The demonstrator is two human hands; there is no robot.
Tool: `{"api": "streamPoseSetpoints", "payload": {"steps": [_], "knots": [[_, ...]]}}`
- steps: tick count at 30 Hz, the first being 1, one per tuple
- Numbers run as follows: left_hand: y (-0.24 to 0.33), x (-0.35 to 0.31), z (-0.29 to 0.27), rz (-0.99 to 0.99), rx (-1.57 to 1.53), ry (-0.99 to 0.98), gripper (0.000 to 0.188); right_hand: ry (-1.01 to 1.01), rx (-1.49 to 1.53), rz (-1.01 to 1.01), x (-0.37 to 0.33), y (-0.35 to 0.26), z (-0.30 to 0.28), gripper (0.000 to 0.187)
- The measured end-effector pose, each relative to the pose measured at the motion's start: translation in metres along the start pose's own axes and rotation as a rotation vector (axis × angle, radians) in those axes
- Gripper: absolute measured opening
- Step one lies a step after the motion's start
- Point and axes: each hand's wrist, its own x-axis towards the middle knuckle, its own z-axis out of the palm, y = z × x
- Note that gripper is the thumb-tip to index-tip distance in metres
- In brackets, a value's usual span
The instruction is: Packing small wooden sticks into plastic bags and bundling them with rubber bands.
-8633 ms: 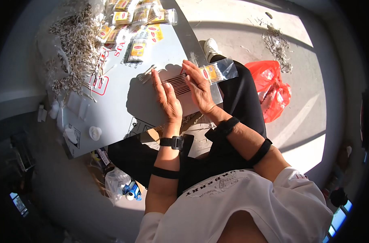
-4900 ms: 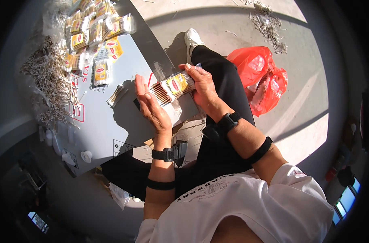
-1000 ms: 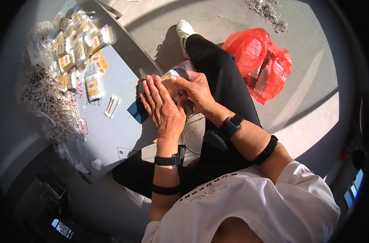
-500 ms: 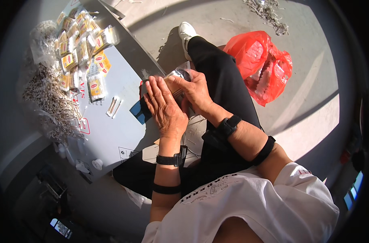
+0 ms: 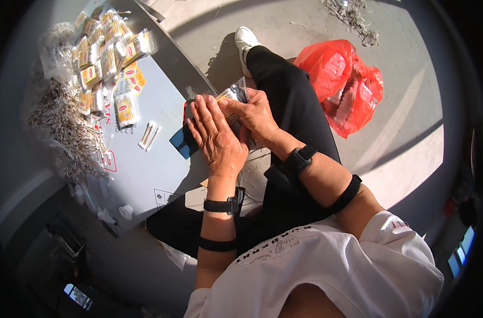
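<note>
Between my hands is a small clear bag of cotton swabs (image 5: 232, 94), its swab tips showing at the far end. My right hand (image 5: 260, 117) grips the bag from the right, thumb laid across its top. My left hand (image 5: 223, 148) lies flat, fingers stretched out and close together, over the bag's left end and a dark object with a red edge (image 5: 185, 110). What that object is I cannot tell, since the hand covers most of it. A blue flat piece (image 5: 180, 142) pokes out beside the left fingers.
On the grey board (image 5: 162, 100) at left lie a pile of packed swab bags (image 5: 106, 50), a heap of loose swabs (image 5: 66, 122) and several single swabs (image 5: 148, 136). A red plastic bag (image 5: 326, 63) stands on the floor at right, beyond my leg (image 5: 284, 79).
The bag of swabs has tilted slightly and more of its swabs show past my left fingertips. Both hands have shifted only a little.
</note>
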Motion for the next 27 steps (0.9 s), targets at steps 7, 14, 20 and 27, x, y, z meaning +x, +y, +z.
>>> {"api": "streamPoseSetpoints", "payload": {"steps": [7,14,20,27], "knots": [[0.001,-0.002,0.001,-0.006,-0.05,0.026,0.097,0.027,0.033,0.024,-0.013,0.001,-0.003,0.011],[0.0,-0.002,0.002,-0.02,-0.041,0.014,0.097,0.06,-0.045,0.125,-0.011,0.002,-0.011,0.022],[0.0,-0.001,0.007,0.0,-0.029,0.05,0.094,0.039,-0.13,0.024,0.005,-0.011,-0.005,0.02],[-0.003,-0.003,0.008,-0.015,-0.043,0.047,0.096,0.146,-0.249,-0.007,0.005,-0.004,0.002,0.01]]}}
